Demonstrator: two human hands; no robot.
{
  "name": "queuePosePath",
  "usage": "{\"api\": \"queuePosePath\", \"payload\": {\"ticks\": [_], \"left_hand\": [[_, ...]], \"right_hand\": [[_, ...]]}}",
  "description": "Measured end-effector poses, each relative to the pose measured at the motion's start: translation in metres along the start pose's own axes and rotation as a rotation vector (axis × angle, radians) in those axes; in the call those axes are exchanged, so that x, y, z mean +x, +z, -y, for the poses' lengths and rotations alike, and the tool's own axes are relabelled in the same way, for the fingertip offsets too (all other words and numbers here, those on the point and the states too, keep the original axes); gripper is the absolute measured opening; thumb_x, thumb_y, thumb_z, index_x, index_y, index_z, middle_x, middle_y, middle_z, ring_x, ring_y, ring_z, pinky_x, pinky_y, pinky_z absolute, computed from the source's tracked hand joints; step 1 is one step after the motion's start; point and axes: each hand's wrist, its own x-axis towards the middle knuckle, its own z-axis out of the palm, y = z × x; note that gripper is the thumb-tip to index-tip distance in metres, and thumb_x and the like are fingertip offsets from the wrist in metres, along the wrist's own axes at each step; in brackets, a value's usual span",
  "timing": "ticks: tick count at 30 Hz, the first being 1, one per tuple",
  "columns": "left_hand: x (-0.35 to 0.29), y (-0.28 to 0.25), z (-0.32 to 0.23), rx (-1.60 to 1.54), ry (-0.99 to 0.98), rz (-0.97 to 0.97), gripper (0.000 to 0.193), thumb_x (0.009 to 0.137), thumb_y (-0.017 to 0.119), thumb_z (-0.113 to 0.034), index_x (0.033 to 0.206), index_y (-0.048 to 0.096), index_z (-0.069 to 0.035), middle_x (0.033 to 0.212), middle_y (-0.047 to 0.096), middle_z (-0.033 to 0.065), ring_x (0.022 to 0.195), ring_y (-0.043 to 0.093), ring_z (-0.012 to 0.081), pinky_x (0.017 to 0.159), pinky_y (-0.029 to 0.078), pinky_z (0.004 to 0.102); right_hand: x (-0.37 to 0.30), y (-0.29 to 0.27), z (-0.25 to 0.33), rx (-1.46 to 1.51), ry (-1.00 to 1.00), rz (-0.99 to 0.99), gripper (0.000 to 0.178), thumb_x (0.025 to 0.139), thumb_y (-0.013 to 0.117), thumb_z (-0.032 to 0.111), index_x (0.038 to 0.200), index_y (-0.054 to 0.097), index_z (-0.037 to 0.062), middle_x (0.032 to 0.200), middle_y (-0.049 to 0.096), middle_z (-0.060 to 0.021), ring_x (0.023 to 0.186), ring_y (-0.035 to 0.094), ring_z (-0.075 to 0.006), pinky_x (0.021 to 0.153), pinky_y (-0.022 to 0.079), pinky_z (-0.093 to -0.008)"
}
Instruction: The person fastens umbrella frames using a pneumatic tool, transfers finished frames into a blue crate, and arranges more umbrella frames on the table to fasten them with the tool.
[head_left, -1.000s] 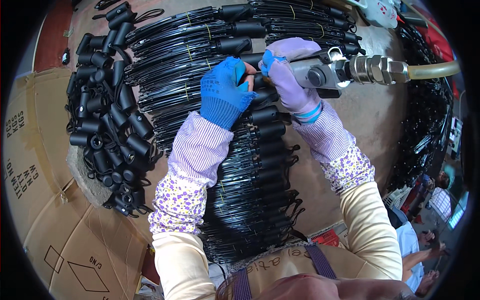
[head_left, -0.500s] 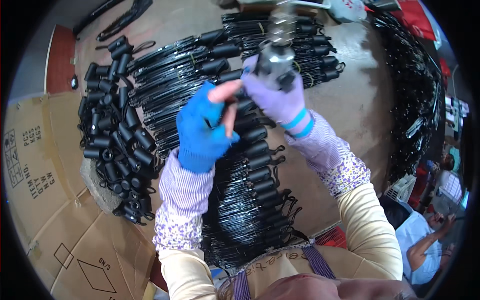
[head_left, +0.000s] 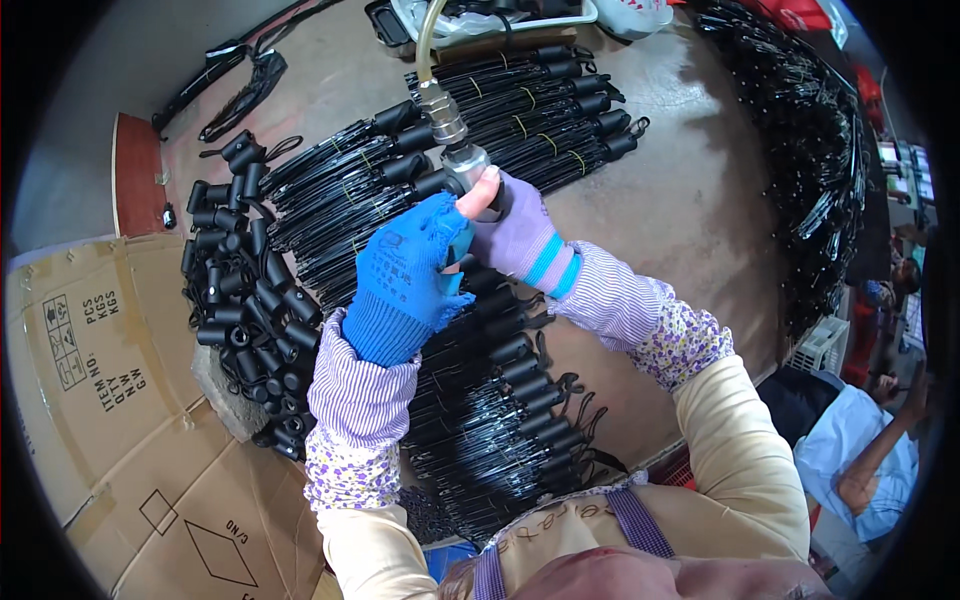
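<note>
The one air tool [head_left: 464, 163] sits in front of the person over the middle of the bench [head_left: 690, 225], its long axis running away from the body with a slight lean to the left; its hose end points to the far side, and its near end is hidden by the gloves. The right hand [head_left: 518, 232], in a lilac knit glove, is wrapped around it. The left hand [head_left: 405, 268], in a frayed blue glove, is curled with its bare thumb against the tool — whether its fingers grip anything, I cannot tell. Smooth grey metal leads into one stepped coupling [head_left: 443, 112] and one translucent, yellowish hose [head_left: 427, 45].

Beneath lie bundled glossy black ribs [head_left: 325, 180], thin and straight, with matte cylindrical handles mostly toward the right. Left of these is a heap of loose black handles [head_left: 240, 290] — too overlapped to count — beside one rough grey stone [head_left: 225, 398].
</note>
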Motion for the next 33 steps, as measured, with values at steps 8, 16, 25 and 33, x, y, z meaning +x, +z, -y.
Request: {"api": "queuePosePath", "payload": {"ticks": [8,16,25,33], "left_hand": [[0.006,-0.004,-0.02,0.063,-0.027,-0.022,0.063,0.074,0.06,0.012,0.133,0.057,-0.012,0.091,0.064,0.002,0.069,0.056,0.0113,0.063,0.046,0.0222],[-0.019,0.019,0.016,-0.477,-0.408,-0.536,0.035,0.074,0.064,0.006,0.105,0.068,-0.009,0.085,0.063,-0.0002,0.065,0.055,0.0122,0.06,0.045,0.0231],[-0.011,0.082,0.044,-0.345,-0.489,-0.374,0.015,0.072,0.069,0.002,0.084,0.069,-0.006,0.077,0.063,0.0028,0.066,0.058,0.0158,0.062,0.046,0.0253],[-0.003,0.1,0.044,-0.106,-0.237,-0.356,0.012,0.072,0.072,-0.002,0.081,0.067,-0.007,0.08,0.063,0.004,0.065,0.058,0.0196,0.062,0.047,0.0302]], "right_hand": [[-0.001,-0.005,-0.001,-0.043,0.013,-0.001,0.031,0.074,0.069,0.004,0.104,0.061,0.0035,0.088,0.068,-0.0083,0.076,0.064,-0.0192,0.07,0.054,-0.0303],[0.049,-0.031,-0.006,0.935,0.141,-0.074,0.024,0.079,0.068,0.0,0.103,0.064,0.0013,0.084,0.067,-0.0065,0.067,0.063,-0.0148,0.065,0.053,-0.0256],[0.018,-0.018,0.011,0.184,-0.148,-0.168,0.019,0.083,0.068,0.003,0.102,0.065,0.0021,0.082,0.066,-0.0052,0.066,0.062,-0.0132,0.062,0.052,-0.0243],[-0.001,-0.031,0.005,0.165,-0.159,-0.268,0.018,0.084,0.067,0.003,0.102,0.064,0.0031,0.082,0.066,-0.0045,0.067,0.061,-0.0122,0.061,0.051,-0.0235]]}}
